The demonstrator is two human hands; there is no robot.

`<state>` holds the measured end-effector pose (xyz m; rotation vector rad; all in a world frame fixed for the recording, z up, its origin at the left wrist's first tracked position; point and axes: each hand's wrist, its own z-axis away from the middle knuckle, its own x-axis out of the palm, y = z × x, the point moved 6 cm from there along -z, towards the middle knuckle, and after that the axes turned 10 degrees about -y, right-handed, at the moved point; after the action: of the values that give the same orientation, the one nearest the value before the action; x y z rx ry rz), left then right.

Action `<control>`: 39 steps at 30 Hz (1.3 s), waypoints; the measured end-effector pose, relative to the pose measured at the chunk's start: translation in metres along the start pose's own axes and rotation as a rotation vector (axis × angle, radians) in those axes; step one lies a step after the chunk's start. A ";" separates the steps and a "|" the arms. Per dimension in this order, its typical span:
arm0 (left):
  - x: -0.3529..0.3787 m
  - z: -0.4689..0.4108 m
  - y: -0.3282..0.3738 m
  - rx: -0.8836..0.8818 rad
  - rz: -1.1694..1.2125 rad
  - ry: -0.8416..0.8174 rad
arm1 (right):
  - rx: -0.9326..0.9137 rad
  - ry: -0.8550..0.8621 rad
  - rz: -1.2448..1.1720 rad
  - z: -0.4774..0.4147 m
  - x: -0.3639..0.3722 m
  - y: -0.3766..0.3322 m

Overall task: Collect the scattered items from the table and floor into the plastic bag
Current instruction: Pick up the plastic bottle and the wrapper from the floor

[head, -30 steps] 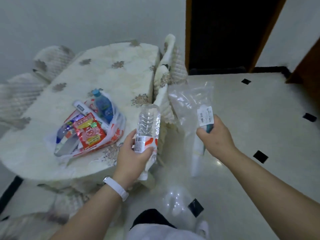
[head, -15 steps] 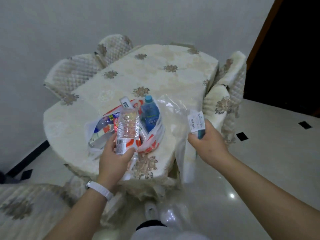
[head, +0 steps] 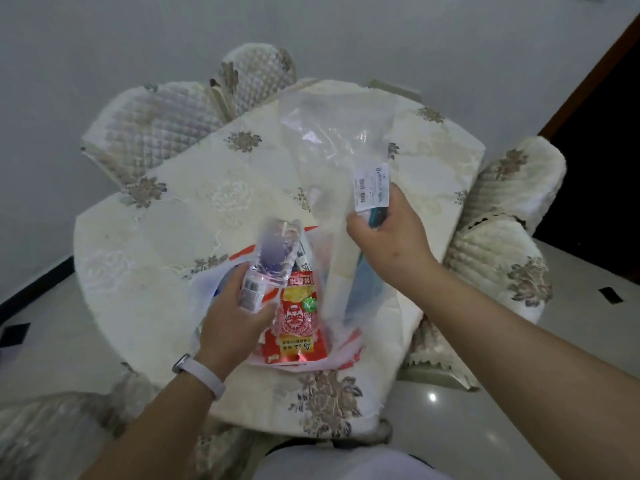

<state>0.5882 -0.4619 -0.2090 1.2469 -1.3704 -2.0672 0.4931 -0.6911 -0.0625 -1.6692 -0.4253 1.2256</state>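
Note:
A white plastic bag with red print (head: 343,351) lies open on the table (head: 166,220) near its front edge. A red and yellow snack packet (head: 298,323) rests in it. My left hand (head: 230,317) grips a clear water bottle (head: 273,261) with a white and red label, its top pointing into the bag's mouth. My right hand (head: 388,240) holds a clear packet with a white barcode label (head: 325,157), held up above the bag; a teal item shows inside the packet under my hand. Other items in the bag are mostly hidden.
The table wears a cream cloth with brown flower motifs. Quilted covered chairs stand at the back left (head: 156,126), right (head: 502,258) and bottom left (head: 52,434). Glossy floor tiles (head: 519,410) lie to the right, and a dark doorway (head: 606,133) is beyond.
I have stepped closer to the table. My left hand brought the bottle down into the bag's mouth. My right hand moved the clear packet from beside the table to above the bag.

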 end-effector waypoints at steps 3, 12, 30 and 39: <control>0.004 -0.008 -0.004 -0.006 -0.058 -0.014 | -0.008 -0.021 0.057 -0.030 0.008 -0.001; 0.045 -0.006 0.004 0.012 -0.185 -0.050 | 0.018 -0.212 0.320 -0.069 0.040 0.021; 0.026 0.007 -0.053 0.288 -0.656 -0.040 | -0.485 0.002 0.776 -0.042 0.065 0.022; 0.014 0.006 -0.065 0.394 -0.722 -0.221 | -0.405 -0.099 0.945 -0.030 0.105 0.042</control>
<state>0.5861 -0.4377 -0.2715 1.9550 -1.6520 -2.5323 0.5532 -0.6479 -0.1527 -2.2680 0.1129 1.9992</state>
